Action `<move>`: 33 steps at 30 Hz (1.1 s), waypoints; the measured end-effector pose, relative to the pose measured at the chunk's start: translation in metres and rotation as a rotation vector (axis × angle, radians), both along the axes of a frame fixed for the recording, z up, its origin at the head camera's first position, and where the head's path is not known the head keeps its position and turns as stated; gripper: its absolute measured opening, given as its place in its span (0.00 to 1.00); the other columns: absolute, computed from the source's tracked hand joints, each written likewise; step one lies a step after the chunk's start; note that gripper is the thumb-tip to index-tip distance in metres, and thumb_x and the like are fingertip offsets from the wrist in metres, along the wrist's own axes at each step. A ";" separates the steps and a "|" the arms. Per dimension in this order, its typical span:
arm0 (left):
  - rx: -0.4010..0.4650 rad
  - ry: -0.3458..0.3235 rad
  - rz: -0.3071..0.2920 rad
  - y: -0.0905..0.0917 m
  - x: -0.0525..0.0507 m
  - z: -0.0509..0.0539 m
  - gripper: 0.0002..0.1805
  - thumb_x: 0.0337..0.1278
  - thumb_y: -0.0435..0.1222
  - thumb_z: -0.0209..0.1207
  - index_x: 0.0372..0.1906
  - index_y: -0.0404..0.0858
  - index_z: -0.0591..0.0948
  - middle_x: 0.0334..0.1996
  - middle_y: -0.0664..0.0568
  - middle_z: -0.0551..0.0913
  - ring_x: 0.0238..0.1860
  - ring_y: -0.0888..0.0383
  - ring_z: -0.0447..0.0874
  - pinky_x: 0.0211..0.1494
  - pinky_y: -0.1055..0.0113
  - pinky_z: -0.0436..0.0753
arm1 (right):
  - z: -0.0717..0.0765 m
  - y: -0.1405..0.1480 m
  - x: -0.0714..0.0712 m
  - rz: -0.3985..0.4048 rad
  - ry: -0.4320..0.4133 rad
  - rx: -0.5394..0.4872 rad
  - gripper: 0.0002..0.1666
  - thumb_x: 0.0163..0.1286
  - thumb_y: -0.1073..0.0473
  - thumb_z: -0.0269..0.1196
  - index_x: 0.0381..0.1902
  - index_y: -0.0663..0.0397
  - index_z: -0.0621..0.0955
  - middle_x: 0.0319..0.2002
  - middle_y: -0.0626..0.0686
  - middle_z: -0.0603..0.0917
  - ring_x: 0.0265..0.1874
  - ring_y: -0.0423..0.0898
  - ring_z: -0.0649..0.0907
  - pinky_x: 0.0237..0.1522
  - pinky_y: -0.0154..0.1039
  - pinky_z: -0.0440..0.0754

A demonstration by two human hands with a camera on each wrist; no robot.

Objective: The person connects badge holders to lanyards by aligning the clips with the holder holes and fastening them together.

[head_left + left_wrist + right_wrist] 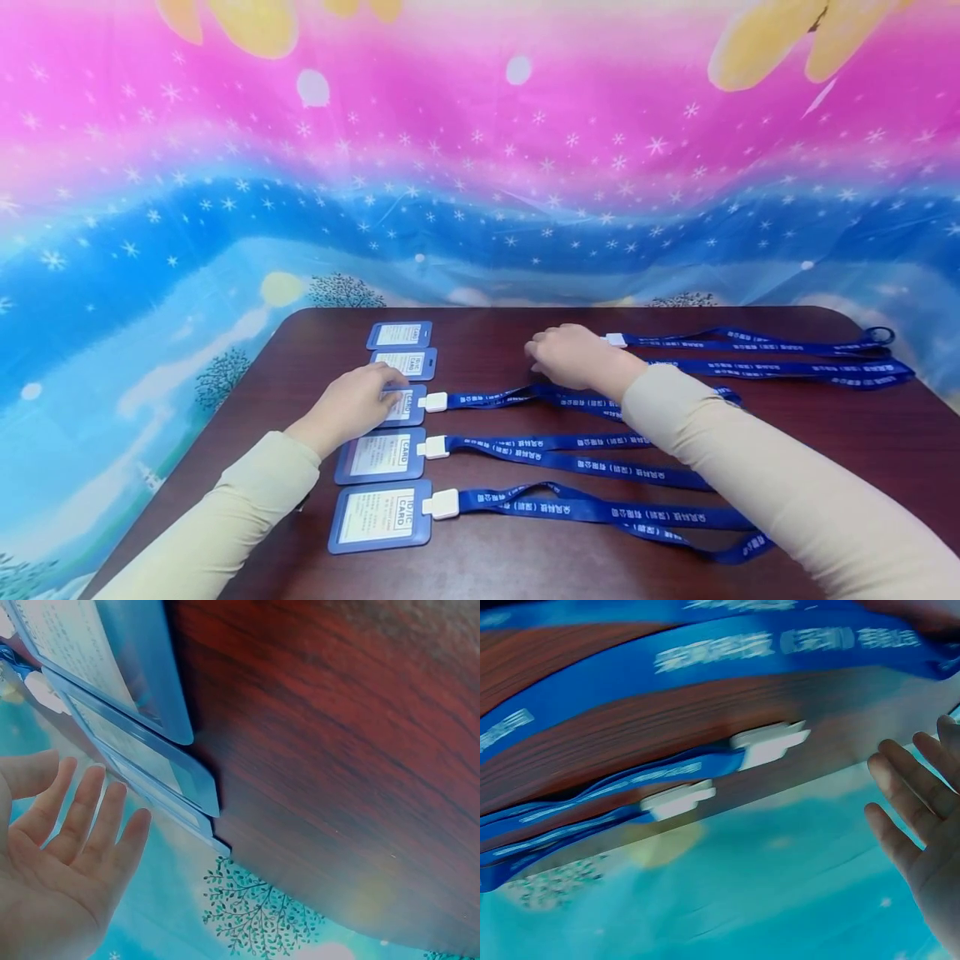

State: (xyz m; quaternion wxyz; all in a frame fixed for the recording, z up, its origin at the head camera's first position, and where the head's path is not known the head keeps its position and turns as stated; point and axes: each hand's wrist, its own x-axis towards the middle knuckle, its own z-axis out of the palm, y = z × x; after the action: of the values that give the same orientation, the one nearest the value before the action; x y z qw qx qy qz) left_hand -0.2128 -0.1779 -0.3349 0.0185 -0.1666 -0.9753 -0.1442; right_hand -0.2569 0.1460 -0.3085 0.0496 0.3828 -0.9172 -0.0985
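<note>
My left hand point(358, 405) hovers at the third badge holder point(401, 410) from the front, its fingers covering part of that blue-framed card. In the left wrist view the same hand point(75, 847) shows relaxed fingers and a bare palm beside the row of holders. My right hand point(577, 357) is above the table near the white clip point(617, 340) of a blue lanyard point(757, 343). Seen from the right wrist, that hand point(930, 817) has loosely extended fingers with nothing between them. Its wrist and sleeve hide parts of several lanyards in the head view.
Two holders without lanyards, one of them the rearmost point(400, 335), lie at the back left. Three front holders have lanyards attached, including the nearest one point(380, 517). Two detached lanyards lie back right on the dark wooden table point(480, 342). A printed cloth point(480, 167) hangs behind.
</note>
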 end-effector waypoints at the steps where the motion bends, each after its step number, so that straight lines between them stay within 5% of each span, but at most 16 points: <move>1: 0.001 -0.001 0.001 0.000 0.000 0.000 0.13 0.62 0.34 0.64 0.51 0.39 0.85 0.51 0.46 0.84 0.55 0.47 0.81 0.58 0.49 0.79 | 0.000 0.005 -0.001 -0.010 -0.004 -0.003 0.11 0.71 0.54 0.64 0.45 0.55 0.85 0.40 0.52 0.86 0.42 0.49 0.85 0.46 0.45 0.83; 18: -0.008 0.032 -0.012 -0.006 -0.002 -0.005 0.11 0.62 0.32 0.63 0.49 0.40 0.86 0.50 0.47 0.84 0.52 0.48 0.82 0.56 0.50 0.80 | -0.006 0.061 -0.013 -0.183 -0.095 -0.031 0.08 0.71 0.56 0.64 0.36 0.54 0.83 0.28 0.48 0.79 0.28 0.45 0.79 0.38 0.46 0.81; 28: -0.055 0.091 -0.012 -0.014 -0.019 -0.006 0.12 0.63 0.34 0.62 0.50 0.41 0.86 0.51 0.47 0.84 0.48 0.49 0.82 0.49 0.49 0.81 | -0.017 0.067 -0.013 -0.192 -0.081 -0.046 0.05 0.67 0.59 0.67 0.35 0.55 0.84 0.26 0.48 0.80 0.26 0.45 0.79 0.39 0.46 0.83; 33: -0.057 0.084 0.012 -0.015 -0.030 -0.005 0.13 0.64 0.34 0.62 0.52 0.41 0.85 0.55 0.44 0.82 0.55 0.46 0.80 0.54 0.46 0.80 | -0.019 0.063 -0.015 -0.211 -0.054 -0.057 0.05 0.64 0.61 0.69 0.29 0.55 0.83 0.23 0.49 0.79 0.23 0.44 0.78 0.36 0.45 0.83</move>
State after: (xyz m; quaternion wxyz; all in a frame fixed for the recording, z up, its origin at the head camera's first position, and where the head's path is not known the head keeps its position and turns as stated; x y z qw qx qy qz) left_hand -0.2428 -0.1932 -0.3400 0.0554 -0.1670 -0.9784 -0.1090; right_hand -0.2717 0.2091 -0.3274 0.0253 0.2852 -0.9558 -0.0669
